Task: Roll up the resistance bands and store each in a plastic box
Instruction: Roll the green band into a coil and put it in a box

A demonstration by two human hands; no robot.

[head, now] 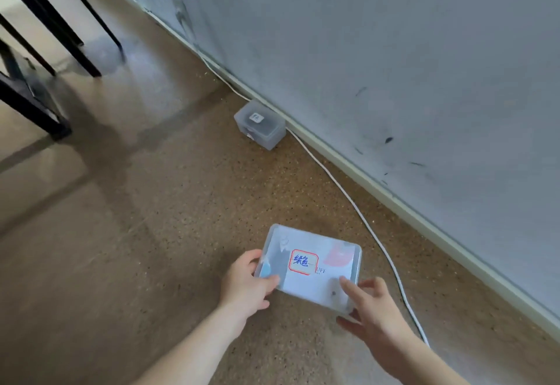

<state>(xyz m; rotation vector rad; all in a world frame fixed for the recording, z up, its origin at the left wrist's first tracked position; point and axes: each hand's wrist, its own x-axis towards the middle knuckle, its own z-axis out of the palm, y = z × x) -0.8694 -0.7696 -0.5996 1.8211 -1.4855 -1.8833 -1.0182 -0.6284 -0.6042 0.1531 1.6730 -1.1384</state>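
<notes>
A translucent plastic box point(312, 263) with its lid on is held just above the speckled brown floor, low in the middle of the head view. Its lid carries a red-bordered label with blue writing. My left hand point(247, 284) grips the box's left end, thumb on the lid. My right hand point(374, 312) holds its near right corner, fingers on top and below. A second closed plastic box point(260, 125), small and dark inside, sits on the floor against the wall. No resistance band is plainly visible; the held box's contents are blurred.
A grey wall with a pale skirting board point(394, 200) runs diagonally along the right. A white cable point(357, 206) lies on the floor beside it, passing the far box. Black furniture legs point(60, 33) stand at the upper left.
</notes>
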